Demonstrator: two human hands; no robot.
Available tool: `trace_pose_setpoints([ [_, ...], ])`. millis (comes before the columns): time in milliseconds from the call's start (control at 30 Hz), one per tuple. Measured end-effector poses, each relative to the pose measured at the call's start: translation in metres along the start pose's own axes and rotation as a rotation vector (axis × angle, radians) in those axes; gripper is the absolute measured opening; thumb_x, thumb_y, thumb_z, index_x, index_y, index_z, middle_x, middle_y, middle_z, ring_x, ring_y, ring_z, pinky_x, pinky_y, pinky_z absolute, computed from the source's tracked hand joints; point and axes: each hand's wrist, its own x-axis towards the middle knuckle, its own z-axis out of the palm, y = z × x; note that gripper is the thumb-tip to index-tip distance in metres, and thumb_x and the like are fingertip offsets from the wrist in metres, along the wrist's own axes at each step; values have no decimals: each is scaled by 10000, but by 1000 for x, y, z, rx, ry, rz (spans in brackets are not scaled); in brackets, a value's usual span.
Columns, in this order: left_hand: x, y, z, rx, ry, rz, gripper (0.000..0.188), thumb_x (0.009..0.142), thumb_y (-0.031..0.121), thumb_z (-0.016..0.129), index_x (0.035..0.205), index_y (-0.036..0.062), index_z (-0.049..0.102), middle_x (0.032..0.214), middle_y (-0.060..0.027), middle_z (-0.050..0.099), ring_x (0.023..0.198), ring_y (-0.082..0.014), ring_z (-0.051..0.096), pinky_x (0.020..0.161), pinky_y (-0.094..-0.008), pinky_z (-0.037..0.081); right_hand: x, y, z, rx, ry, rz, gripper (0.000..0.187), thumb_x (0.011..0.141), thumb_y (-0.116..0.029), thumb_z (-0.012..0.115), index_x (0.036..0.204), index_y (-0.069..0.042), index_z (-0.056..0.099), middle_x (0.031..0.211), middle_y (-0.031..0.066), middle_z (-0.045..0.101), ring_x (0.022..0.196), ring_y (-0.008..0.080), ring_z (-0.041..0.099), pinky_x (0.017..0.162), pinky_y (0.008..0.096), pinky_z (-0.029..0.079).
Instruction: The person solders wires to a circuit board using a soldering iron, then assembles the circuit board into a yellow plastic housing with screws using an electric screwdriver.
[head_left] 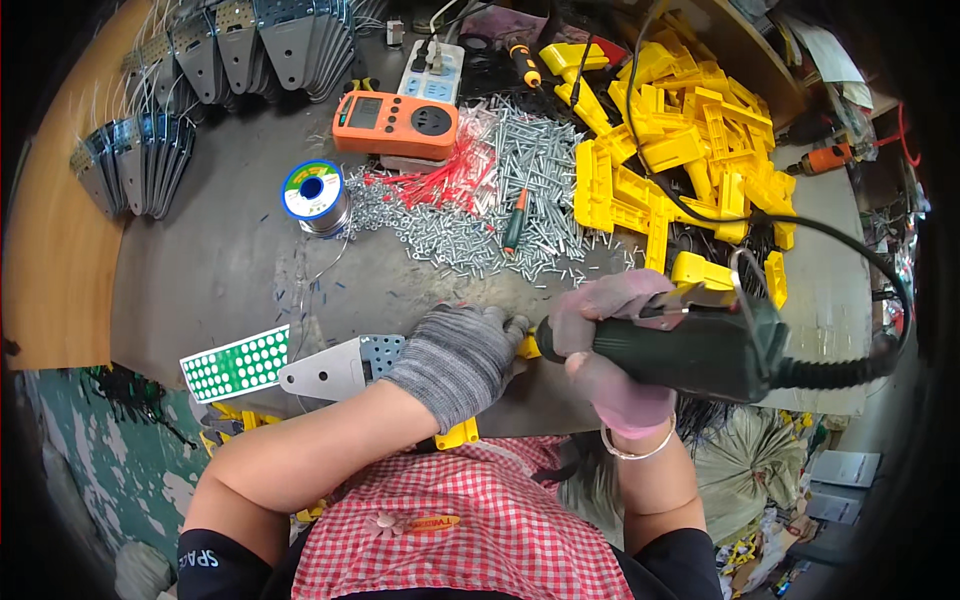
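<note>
My left hand (455, 360), in a grey knit glove, is closed over a yellow plastic housing (458, 434) near the table's front edge. Only bits of the housing show around the glove. Beside that hand lies a grey metal plate (325, 373) with a bluish perforated end (382, 353), partly covered by the glove. My right hand (622, 398), in a pink glove, wraps around a dark corded electric screwdriver (680, 348). Its front end points left toward the yellow piece by my left fingers. The screwdriver's tip and any screw there are hidden.
Loose screws (540, 150) and red-and-white small parts (455, 170) are heaped mid-table. Yellow housings (690, 130) pile up at back right. A solder spool (315, 200), orange meter (395, 125), dot-sticker sheet (240, 363) and stacked metal plates (290, 45) lie around. The screwdriver cable (840, 235) loops right.
</note>
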Motion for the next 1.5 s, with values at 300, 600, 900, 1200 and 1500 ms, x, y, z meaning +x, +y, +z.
trace_pose_setpoints([
  [300, 1, -4, 19, 3, 189, 66, 338, 911, 365, 628, 1087, 87, 703, 1025, -143, 657, 925, -337, 679, 815, -492, 534, -5, 14, 11, 113, 125, -32, 367, 762, 33, 726, 1062, -66, 538, 734, 22, 522, 591, 152, 482, 564, 322, 400],
  [600, 3, -3, 9, -1, 60, 27, 467, 910, 402, 609, 1279, 117, 635, 1070, -173, 688, 973, -347, 685, 871, -482, 535, -12, -19, -3, -208, -108, -26, 346, 807, -46, 760, 1081, -78, 551, 698, 27, 562, 589, 164, 514, 579, 330, 439],
  [900, 1, -2, 16, 53, 84, 43, 461, 901, 383, 650, 1284, 126, 633, 1015, -157, 688, 943, -350, 683, 848, -490, 534, -32, 17, 9, -307, 120, -145, 411, 834, -37, 744, 1137, -76, 469, 724, 38, 546, 619, 172, 521, 582, 341, 457],
  [1200, 2, -9, 21, -2, 172, 22, 466, 907, 410, 683, 1276, 129, 642, 938, -145, 691, 885, -333, 690, 747, -485, 544, -50, -39, 60, -2, -232, -45, 217, 803, 11, 765, 940, -17, 599, 643, 56, 607, 558, 191, 605, 558, 324, 462],
  [1500, -79, -59, -9, -156, 222, -164, 551, 895, 512, 672, 1244, 86, 693, 1005, -222, 654, 950, -381, 650, 858, -476, 514, -59, -20, 64, -143, -211, -24, 262, 747, 80, 722, 908, -67, 577, 703, 59, 628, 628, 214, 634, 609, 349, 515],
])
